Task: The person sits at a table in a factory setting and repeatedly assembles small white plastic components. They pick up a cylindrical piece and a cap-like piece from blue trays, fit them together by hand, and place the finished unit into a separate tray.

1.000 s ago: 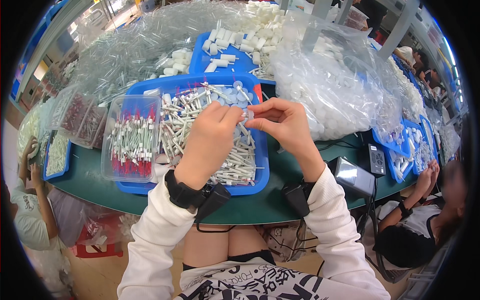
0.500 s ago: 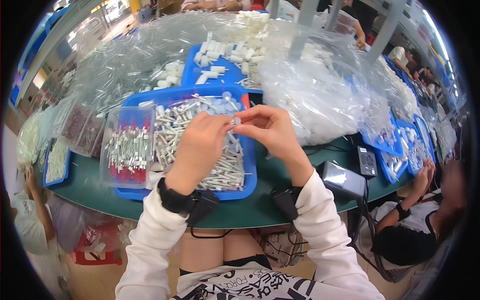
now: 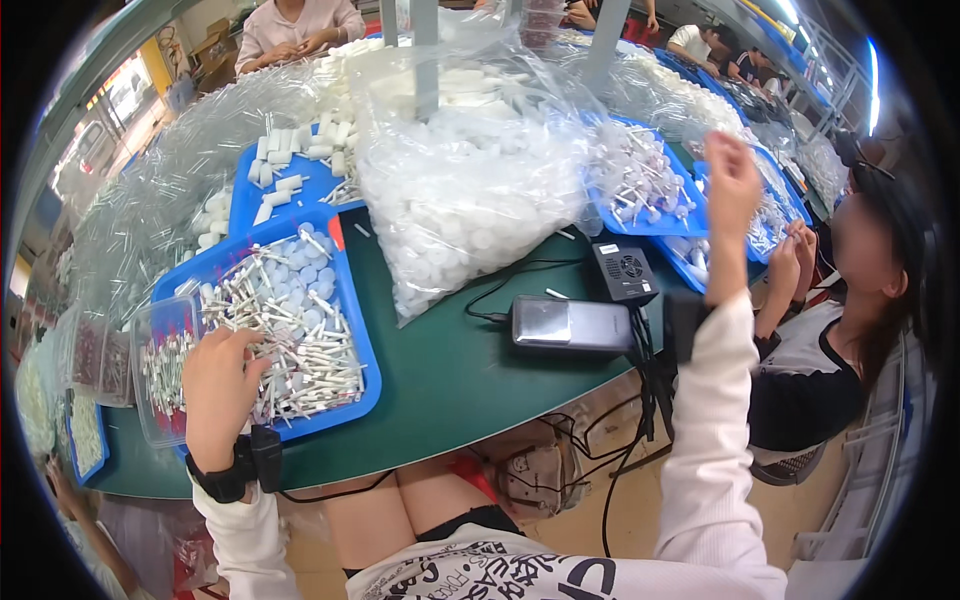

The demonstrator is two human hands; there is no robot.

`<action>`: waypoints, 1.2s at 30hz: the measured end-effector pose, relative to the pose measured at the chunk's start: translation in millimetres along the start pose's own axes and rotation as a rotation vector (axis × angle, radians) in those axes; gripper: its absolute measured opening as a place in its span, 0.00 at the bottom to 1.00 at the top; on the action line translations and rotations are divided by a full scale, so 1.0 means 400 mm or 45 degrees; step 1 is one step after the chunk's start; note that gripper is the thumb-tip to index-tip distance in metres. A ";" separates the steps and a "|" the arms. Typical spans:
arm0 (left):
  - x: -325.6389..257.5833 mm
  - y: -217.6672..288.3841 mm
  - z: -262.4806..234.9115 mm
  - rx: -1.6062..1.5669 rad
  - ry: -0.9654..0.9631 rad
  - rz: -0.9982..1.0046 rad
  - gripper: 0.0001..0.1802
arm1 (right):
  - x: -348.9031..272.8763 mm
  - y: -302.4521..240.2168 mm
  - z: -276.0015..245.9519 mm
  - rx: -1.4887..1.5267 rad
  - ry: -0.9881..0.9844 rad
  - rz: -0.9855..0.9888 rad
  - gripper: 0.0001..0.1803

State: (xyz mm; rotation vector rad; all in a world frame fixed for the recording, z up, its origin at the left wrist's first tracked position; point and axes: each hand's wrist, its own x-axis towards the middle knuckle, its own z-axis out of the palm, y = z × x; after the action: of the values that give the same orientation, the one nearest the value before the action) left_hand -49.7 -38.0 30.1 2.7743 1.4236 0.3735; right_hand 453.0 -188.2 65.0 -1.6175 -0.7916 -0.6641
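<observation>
Currently, the two hands are being held well apart, whereas a moment ago both were meeting over the large blue tray [image 3: 366, 365] around a small translucent disc. The right hand [image 3: 733, 180] is now being raised over the trays at the right of the table [image 3: 440, 385], near a co-worker's hands [image 3: 790, 262]; the view is also being turned rightward. Two-handed handling of that piece is therefore being judged as finished or paused.

The left hand [image 3: 222, 385] is being lowered at the left side of the large blue tray, beside the clear container [image 3: 145, 405]. Its thumb and forefinger are being spread moderately, with no part seen clamped between them. White rods [image 3: 312, 378] and translucent discs [image 3: 303, 268] are being held in this tray, near the table's front edge at the left. Disc-tipped rods [image 3: 640, 172] are being kept in a smaller blue tray at the right.

The right fingers are being shown curled but blurred; whether a piece is being gripped cannot be told. The left palm is being turned from view, and rods beneath it are being hidden. The clear container's near end is being partly covered by the left hand.
</observation>
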 end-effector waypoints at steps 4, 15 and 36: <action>-0.007 -0.010 0.007 -0.019 -0.015 -0.056 0.10 | -0.016 0.181 0.079 -0.570 -0.446 0.012 0.14; 0.000 0.000 0.012 0.167 0.113 -0.004 0.06 | -0.189 -0.338 -0.136 -0.230 -1.672 -0.470 0.14; 0.012 0.003 -0.014 0.159 0.224 -0.175 0.07 | -0.547 -0.485 0.417 0.206 -1.220 -0.632 0.07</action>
State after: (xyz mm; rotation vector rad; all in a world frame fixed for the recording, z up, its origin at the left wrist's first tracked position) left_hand -47.1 -35.6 36.5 2.7769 1.7211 0.5559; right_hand 166.2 -32.9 -18.9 -1.5626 -1.9293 -0.0980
